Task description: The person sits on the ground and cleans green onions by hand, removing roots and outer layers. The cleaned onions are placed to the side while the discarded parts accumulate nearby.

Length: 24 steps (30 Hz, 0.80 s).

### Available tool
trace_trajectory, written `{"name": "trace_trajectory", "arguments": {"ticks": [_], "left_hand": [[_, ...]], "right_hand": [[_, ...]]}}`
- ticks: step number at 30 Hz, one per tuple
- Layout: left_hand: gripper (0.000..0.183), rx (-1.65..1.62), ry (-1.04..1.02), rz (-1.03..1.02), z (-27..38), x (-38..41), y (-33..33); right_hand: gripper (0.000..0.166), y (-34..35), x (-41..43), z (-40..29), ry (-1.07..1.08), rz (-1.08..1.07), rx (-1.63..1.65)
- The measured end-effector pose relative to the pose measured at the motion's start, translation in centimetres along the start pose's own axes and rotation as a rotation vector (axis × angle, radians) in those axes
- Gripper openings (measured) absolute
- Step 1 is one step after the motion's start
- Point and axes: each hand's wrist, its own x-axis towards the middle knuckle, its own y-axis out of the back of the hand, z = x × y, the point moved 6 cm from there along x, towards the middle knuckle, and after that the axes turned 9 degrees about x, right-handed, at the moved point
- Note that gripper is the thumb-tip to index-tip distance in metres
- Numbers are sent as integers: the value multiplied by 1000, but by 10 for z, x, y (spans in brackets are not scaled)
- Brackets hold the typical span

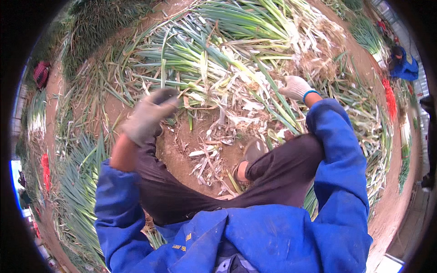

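Observation:
My left hand (152, 114), in a soiled knit glove and blurred, is raised above my left knee. Its fingers are apart and I see nothing in them. My right hand (297, 88), in a white knit glove with a blue cuff, hangs low beside the roots of the green onions. Its fingertips are curled and partly hidden, so a grip cannot be made out. Before me lies a heap of long green onions (191, 61), leaves to the left and white stems to the right. A larger bunch with dry roots (317, 44) lies beyond it.
Peeled skins and trimmings (208, 160) litter the dirt floor between my legs. More green onions (76, 191) lie at my left side. Red twine (388, 99) hangs or lies at the right, with more red twine (45, 170) at left. A person in blue (404, 65) crouches far right.

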Motion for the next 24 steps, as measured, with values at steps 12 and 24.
{"name": "trace_trajectory", "arguments": {"ticks": [12,24], "left_hand": [[44,611,-113,-482,-64,11,-104],[48,663,-200,-455,-67,10,-107]], "right_hand": [[136,-124,200,-54,-203,0,-5],[30,-153,195,-104,5,-107,-13]]}}
